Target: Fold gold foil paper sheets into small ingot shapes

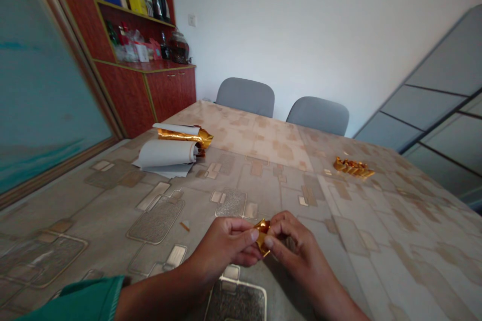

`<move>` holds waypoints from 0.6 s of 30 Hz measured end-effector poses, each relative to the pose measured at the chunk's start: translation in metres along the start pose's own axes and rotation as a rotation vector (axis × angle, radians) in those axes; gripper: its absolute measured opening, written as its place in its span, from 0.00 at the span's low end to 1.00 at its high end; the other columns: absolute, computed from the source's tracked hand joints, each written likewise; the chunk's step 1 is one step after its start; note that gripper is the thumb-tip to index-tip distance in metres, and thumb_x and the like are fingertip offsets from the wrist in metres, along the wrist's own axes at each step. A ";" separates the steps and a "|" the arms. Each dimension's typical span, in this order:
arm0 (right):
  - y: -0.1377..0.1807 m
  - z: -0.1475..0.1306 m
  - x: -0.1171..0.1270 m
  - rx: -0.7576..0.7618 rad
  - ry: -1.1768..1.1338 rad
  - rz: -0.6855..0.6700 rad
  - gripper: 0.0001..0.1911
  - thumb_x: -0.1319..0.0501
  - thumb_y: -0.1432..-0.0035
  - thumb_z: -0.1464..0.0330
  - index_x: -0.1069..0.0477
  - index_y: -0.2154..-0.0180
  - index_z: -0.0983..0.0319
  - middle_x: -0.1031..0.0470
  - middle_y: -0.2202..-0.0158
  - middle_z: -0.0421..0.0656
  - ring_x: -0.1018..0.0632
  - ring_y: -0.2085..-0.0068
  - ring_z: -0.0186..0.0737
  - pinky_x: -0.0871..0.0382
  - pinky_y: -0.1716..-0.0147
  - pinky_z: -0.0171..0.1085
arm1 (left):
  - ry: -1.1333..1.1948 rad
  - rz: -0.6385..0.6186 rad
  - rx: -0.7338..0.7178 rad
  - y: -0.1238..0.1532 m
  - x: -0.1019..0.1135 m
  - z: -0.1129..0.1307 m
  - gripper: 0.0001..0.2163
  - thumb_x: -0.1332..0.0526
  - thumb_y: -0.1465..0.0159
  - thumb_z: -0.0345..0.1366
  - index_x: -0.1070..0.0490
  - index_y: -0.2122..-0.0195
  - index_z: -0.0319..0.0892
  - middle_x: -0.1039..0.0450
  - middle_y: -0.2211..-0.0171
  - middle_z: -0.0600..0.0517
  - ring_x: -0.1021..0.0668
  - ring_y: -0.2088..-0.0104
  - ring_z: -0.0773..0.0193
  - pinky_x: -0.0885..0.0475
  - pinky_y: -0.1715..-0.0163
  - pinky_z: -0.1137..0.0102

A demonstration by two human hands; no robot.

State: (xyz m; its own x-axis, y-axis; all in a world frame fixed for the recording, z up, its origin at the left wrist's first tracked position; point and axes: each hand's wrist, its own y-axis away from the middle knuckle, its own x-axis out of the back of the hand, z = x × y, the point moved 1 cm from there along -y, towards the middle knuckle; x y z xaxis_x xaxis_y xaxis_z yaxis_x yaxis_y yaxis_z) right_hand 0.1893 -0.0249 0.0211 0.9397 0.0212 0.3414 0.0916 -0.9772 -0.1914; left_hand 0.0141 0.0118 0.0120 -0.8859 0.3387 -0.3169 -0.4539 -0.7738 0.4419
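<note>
A small piece of shiny gold foil paper is pinched between both my hands, just above the near part of the table. My left hand grips its left side, with the thumb on top. On the other side, the thumb and fingertips of my right hand close on its right edge. The piece looks partly folded or curled; its exact shape is partly covered by my fingers. Farther off to the right lies a row of folded gold foil pieces.
Rolled white-backed sheets and a gold foil roll lie on the table's left. A tiny orange-brown strip rests nearer. Two grey chairs stand behind the patterned table. A red-brown cabinet stands at the back left.
</note>
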 end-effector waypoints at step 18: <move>-0.002 0.006 0.004 -0.045 -0.109 -0.045 0.14 0.34 0.40 0.54 0.27 0.67 0.57 0.27 0.65 0.43 0.25 0.62 0.45 0.33 0.63 0.43 | 0.029 0.079 0.009 0.000 -0.004 0.003 0.22 0.22 0.55 0.47 0.22 0.68 0.35 0.19 0.75 0.47 0.18 0.74 0.64 0.25 0.72 0.75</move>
State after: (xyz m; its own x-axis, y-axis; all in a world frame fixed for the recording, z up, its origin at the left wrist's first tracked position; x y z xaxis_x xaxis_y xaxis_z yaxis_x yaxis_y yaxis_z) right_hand 0.1950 -0.0216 0.0172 0.9654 0.0854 0.2465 0.1218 -0.9832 -0.1362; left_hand 0.0170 0.0123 0.0157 -0.9158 0.2616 -0.3048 -0.3842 -0.7922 0.4742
